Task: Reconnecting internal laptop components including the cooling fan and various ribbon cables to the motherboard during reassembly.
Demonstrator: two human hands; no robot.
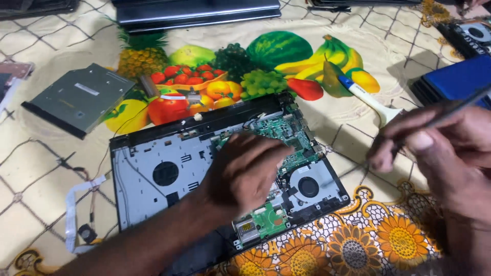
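The left hand [245, 171] lies palm down, fingers spread, forearm reaching in from near left. The right hand [440, 153] hovers at right, fingers pinched together.

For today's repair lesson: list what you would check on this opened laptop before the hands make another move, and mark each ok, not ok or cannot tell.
1. Left hand steadies the green motherboard: ok.
2. Right hand grips a thin tool: ok.
3. Tool tip on a screw: cannot tell, it is blurred.
4. Cooling fan uncovered: ok.
5. Optical drive lies apart from the laptop base: ok.
6. White brush within reach on the cloth: ok.
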